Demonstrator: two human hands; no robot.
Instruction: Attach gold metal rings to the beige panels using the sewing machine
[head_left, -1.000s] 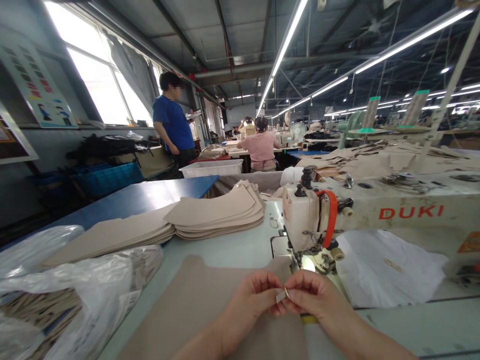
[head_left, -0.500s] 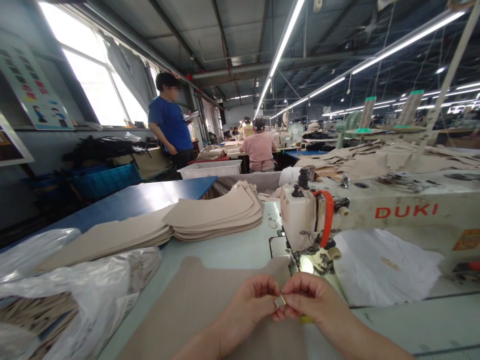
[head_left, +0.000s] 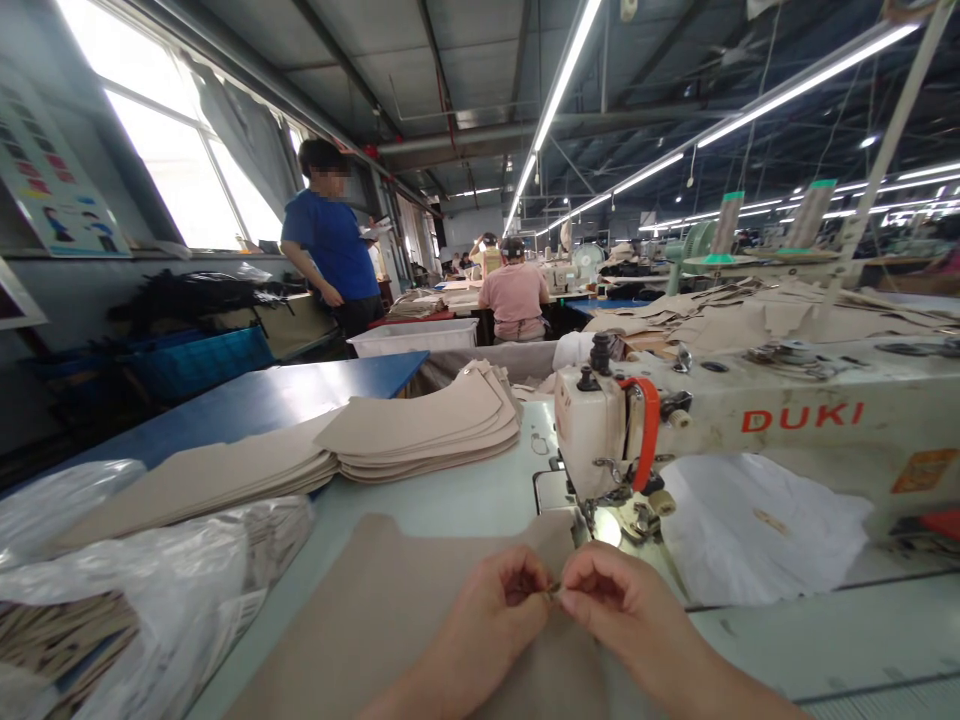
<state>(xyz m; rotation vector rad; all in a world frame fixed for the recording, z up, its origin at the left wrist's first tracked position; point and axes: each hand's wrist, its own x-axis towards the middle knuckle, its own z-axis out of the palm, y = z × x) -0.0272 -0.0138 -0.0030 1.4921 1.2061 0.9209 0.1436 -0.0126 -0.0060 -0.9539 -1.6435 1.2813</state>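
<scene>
Both hands meet above a beige fabric panel [head_left: 390, 590] that lies flat on the sewing table. Thumb and fingers of my left hand [head_left: 491, 610] pinch one side of a small tag-like piece [head_left: 553, 590]. My right hand [head_left: 626, 605] pinches its other side, fingertips almost touching those of the left. Most of the piece is hidden by the fingers, so its exact kind cannot be made out. Just beyond the hands stands the sewing machine [head_left: 592, 430], its lamp lighting the needle area. The panel's far right corner reaches up to the needle plate.
Stacked beige panels [head_left: 420, 425] lie behind the loose one. Clear plastic bags [head_left: 187, 570] holding fabric strips are at left. A white cloth [head_left: 757, 530] rests against the machine. Beyond a blue table [head_left: 300, 395], a person in blue [head_left: 330, 240] stands; another in pink [head_left: 516, 300] sits.
The small piece has turned between the fingertips and shows less of its flat face. My hands stay together in nearly the same place; the view has shifted slightly.
</scene>
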